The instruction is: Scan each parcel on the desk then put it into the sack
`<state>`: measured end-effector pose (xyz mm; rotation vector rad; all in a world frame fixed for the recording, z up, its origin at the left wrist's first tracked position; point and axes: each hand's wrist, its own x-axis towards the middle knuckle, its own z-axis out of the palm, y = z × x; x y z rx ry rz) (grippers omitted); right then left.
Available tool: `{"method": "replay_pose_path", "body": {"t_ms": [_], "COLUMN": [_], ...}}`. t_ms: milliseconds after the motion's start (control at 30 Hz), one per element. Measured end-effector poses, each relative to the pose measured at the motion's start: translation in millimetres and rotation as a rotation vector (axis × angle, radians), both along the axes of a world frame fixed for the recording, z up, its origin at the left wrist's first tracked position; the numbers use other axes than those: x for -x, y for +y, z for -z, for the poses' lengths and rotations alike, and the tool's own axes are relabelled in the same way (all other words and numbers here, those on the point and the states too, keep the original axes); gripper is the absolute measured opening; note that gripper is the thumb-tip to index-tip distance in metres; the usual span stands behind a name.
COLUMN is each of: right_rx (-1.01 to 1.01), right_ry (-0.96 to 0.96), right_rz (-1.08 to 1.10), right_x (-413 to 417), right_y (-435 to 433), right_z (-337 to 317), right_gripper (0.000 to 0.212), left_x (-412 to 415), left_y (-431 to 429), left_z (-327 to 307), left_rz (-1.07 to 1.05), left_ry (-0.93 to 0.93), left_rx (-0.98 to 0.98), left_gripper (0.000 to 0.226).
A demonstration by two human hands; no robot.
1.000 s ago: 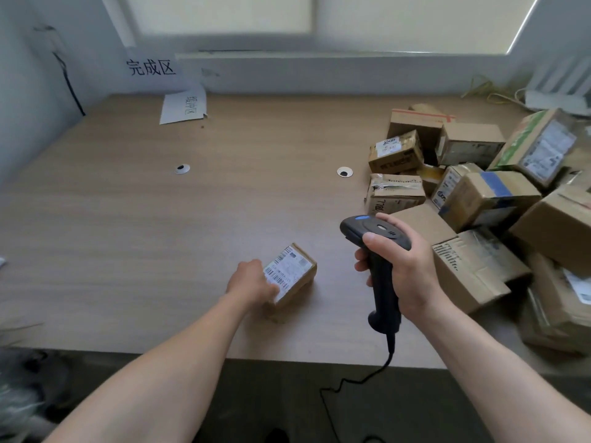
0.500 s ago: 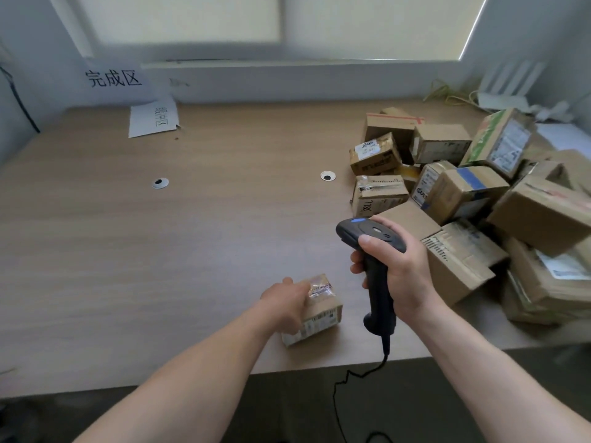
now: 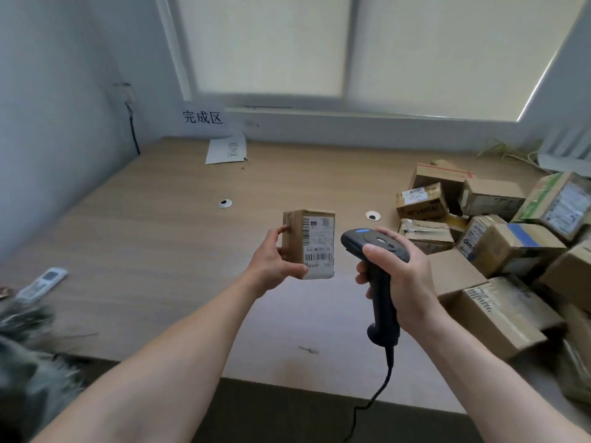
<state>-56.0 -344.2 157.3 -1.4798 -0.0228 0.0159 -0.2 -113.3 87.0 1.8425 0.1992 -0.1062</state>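
Note:
My left hand (image 3: 271, 260) grips a small brown cardboard parcel (image 3: 315, 241) upright above the desk, its white barcode label facing me. Just to its right, my right hand (image 3: 399, 273) holds a black handheld barcode scanner (image 3: 374, 251) by the handle, its head beside the parcel's label and its cable hanging down past the desk edge. A grey woven sack (image 3: 28, 356) shows blurred at the lower left edge. A heap of brown cardboard parcels (image 3: 499, 251) covers the right side of the desk.
The wooden desk (image 3: 160, 251) runs to a wall and window. A white remote control (image 3: 41, 284) lies at the left edge. Two paper signs (image 3: 225, 150) sit at the back left. Two cable grommets (image 3: 225, 203) are set in the desktop.
My left hand has lifted the small parcel off the desk and turned it upright, label toward me. The scanner has come up beside it. The view has tilted upward.

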Motion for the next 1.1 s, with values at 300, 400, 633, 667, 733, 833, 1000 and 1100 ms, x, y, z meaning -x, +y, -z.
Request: {"method": "replay_pose_path", "body": {"t_ms": [300,400,633,667,733,833,1000,1100], "right_rx": [-0.101,-0.11,-0.121,-0.118,-0.112,-0.102,-0.1,-0.096], "right_ry": [-0.039,-0.041,-0.055,-0.058,-0.06,-0.066,-0.069,-0.069], "right_rz": [-0.203,-0.259,-0.385,-0.396,-0.416,-0.456,-0.51,-0.534], "right_x": [26.3,38.9,67.0,70.3,76.3,84.8,100.5,110.1], "right_y": [21.2,22.2,21.2,21.7,23.7,29.9,48.6,62.3], "right_z": [-37.5,-42.9,-46.1,-45.9,-45.1,-44.3,-43.4,-42.3], "right_gripper": [0.048,0.052,0.057,0.058,0.059,0.059,0.055,0.056], "left_x": [57.5,82.9,139.0,146.0,159.3,177.8,204.8,219.3], "left_y": [39.0,43.2,48.0,49.5,53.0,60.7,82.3,98.4], "left_z": [-57.8,-69.9,-86.4,-87.6,-89.6,-91.3,-88.4,-84.5], "left_rz": [-0.285,-0.357,-0.477,-0.49,-0.51,-0.528,-0.569,-0.602], "left_ry": [-0.151,-0.179,-0.237,-0.242,-0.252,-0.259,-0.261,-0.255], "left_rx": [0.022,0.011,-0.027,-0.034,-0.037,-0.035,-0.032,-0.043], "left_gripper": [0.114,0.112,0.099,0.097,0.095,0.094,0.091,0.091]}}
